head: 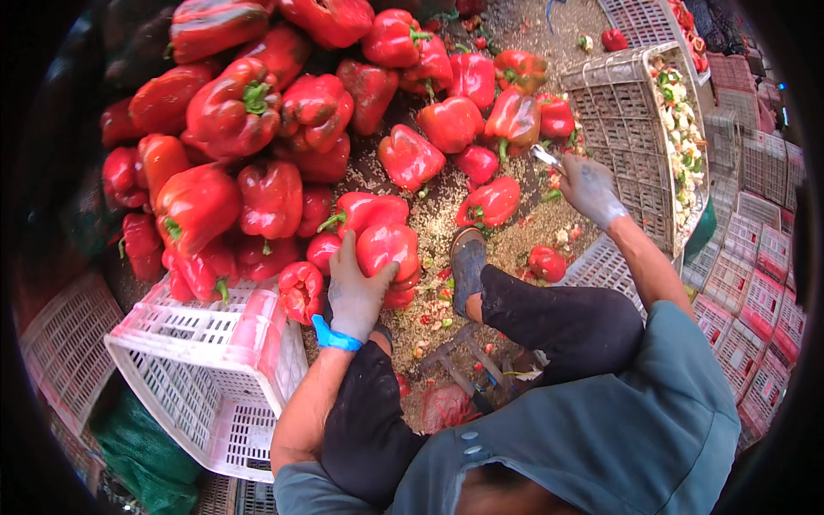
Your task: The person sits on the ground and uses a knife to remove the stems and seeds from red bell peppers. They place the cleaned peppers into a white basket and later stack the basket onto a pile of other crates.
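My left hand (357,283), in a pale glove with a blue band at the wrist, grips a red bell pepper (387,248) beside the heap. Its thumb and fingers lie on the pepper's near side. My right hand (589,187), gloved too, holds a small metal-ended tool (546,156), perhaps a knife or corer, mostly hidden in the fist. The tool's tip is near a red pepper with a green stem (514,119). A hollowed red pepper (301,293) lies just left of my left hand. Many whole red peppers (235,109) are piled at the upper left.
A white plastic crate (193,360) lies tipped at the lower left, peppers against it. At the right, a tilted crate (611,109) holds pepper cores (679,129). Seeds and scraps (438,225) cover the ground around my shoe (468,267). Stacked crates (740,257) stand farther right.
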The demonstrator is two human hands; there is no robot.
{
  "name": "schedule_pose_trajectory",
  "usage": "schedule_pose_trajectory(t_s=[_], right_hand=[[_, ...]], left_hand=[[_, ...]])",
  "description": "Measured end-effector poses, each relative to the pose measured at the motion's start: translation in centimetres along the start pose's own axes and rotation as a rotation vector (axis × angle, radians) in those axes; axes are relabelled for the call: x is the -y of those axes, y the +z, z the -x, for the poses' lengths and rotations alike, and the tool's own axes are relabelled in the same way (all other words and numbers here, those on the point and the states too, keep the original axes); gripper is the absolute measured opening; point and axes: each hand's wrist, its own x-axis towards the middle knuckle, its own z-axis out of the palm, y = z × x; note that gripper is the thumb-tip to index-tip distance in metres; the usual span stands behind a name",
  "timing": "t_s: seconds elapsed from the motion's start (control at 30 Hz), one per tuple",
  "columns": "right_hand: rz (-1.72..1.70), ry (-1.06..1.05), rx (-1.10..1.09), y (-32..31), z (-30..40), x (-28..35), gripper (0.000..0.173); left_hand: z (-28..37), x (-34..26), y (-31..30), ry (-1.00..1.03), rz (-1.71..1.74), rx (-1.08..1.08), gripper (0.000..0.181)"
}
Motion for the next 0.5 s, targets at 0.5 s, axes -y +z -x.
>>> schedule_pose_trajectory(t_s=[0.5], right_hand=[[-1.693, 0.392, 0.315, 1.6, 5.8, 14.2, 0.027]], left_hand=[[-2.0, -0.5, 6.9, -0.112, 0.088, -0.069, 0.12]])
